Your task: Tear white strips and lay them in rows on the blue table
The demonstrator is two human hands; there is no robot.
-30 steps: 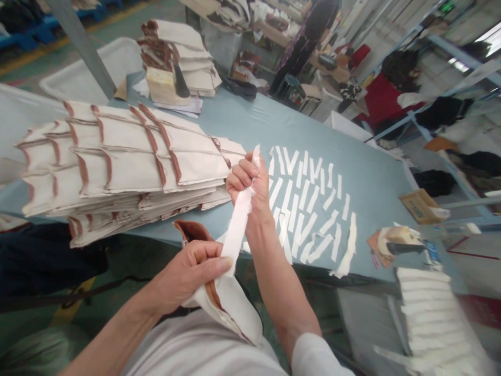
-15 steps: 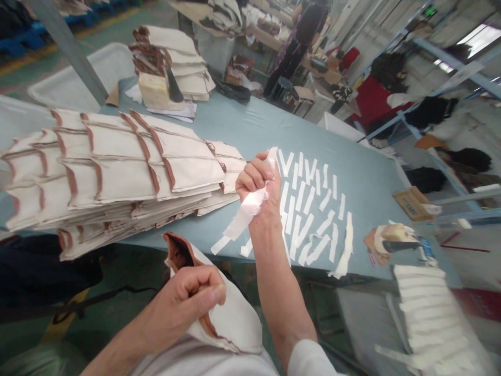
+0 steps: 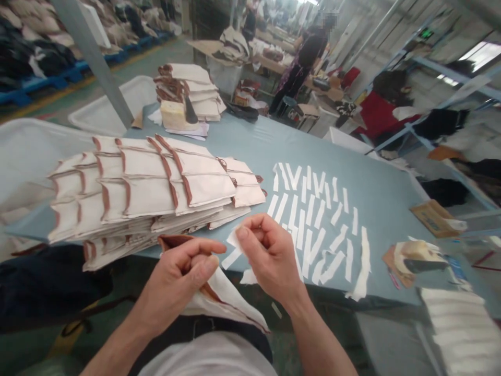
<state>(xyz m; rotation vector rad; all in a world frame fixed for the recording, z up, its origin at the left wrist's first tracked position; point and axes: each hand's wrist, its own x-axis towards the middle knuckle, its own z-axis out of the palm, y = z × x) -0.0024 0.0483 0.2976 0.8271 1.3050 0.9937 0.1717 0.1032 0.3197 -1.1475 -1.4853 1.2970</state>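
Note:
In front of me my left hand (image 3: 182, 284) is closed around a cream fabric pouch (image 3: 229, 300) with brown edging. Its thumb and forefinger are curled close together, and the hand hides much of the pouch's upper part. To its right, a little apart, my right hand (image 3: 270, 253) is closed over the table's front edge. A white strip (image 3: 234, 238) pokes out beside that thumb; the rest of it is hidden by the fingers. Many more loose white strips (image 3: 309, 210) lie in rough rows on the blue table (image 3: 379, 209) beyond the right hand.
Overlapping cream pouches with brown edges (image 3: 144, 180) are piled at the left. Another stack (image 3: 199, 89) stands at the back beside a foam block (image 3: 174, 115). At right lie a cardboard box (image 3: 436, 218) and a dark-and-cream object (image 3: 418, 258). A person (image 3: 299, 62) stands far behind.
My right hand has come down and towards me from above the strips, nearer to my left hand. The pouch has tilted lower at its right end. My view has lifted slightly.

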